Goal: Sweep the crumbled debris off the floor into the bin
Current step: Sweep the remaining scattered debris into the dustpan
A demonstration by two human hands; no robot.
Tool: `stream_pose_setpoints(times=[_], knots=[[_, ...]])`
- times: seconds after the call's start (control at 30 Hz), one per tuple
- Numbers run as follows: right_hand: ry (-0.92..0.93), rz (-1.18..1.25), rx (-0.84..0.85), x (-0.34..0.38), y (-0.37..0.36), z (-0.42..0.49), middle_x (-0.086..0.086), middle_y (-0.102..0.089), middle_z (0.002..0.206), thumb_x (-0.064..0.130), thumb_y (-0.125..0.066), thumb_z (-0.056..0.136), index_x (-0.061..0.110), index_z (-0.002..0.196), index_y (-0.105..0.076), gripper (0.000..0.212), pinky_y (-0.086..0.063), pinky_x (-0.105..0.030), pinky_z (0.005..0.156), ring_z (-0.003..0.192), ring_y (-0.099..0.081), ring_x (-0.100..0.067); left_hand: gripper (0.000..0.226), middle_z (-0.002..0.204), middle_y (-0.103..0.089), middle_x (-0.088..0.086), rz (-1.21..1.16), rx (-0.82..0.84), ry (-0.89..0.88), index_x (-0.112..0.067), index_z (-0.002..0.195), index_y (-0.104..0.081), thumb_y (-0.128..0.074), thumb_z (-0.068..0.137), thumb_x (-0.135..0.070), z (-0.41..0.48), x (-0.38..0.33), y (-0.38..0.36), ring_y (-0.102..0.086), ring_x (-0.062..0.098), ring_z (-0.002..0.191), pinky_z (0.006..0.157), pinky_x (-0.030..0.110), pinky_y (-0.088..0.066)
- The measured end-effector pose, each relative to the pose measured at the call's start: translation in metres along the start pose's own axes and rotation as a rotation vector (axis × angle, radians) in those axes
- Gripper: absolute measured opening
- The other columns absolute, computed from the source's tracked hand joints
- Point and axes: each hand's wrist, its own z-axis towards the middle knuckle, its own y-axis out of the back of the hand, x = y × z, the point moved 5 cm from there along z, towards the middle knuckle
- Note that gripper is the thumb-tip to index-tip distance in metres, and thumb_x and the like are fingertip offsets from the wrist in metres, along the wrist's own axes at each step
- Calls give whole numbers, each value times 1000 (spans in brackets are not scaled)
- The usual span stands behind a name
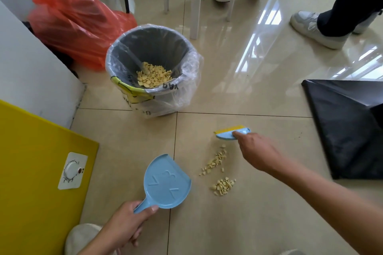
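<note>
Head view. Left hand [124, 221] closed round the handle of a blue dustpan [166, 182], thumb across the top; pan's flat mouth faces right toward the crumbs and looks empty. Right hand [257, 151] reaches forward, fingers closed on the blue back of a small brush [232, 133] with a yellow edge; most of the fingers are hidden behind the hand, so the exact grip is hard to tell. Brush sits on the floor [259, 213] just beyond the debris [217, 170], which lies in two loose patches between pan and right hand: a thin trail and a small heap nearer the camera. Bin [153, 68], lined with a clear bag, stands further off on the floor, well apart from the pan, with yellow crumbs already in its bottom. Left forearm enters from the bottom edge, right forearm from the bottom right corner, stretched long and almost straight. Both arms cut off by the frame.
</note>
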Motion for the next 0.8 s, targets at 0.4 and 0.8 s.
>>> stream_pose_setpoints(times=[0.4, 0.8], knots=[[36, 68, 297, 71, -32, -27, -12, -51, 74, 14, -45, 91, 15, 78, -47, 13, -33, -32, 57, 70, -55, -36, 37, 45, -50, 4, 72, 12, 35, -3, 84, -62, -69, 94, -38, 5, 9, -13, -42, 17, 36, 47, 28, -49], [-166, 15, 67, 4, 11, 16, -11, -64, 88, 22, -36, 95, 18, 93, -57, 22, -37, -33, 60, 69, -55, -33, 33, 47, -45, 3, 41, 33, 93, -8, 79, -61, -70, 94, -36, 10, 26, 2, -38, 14, 38, 48, 25, -43]])
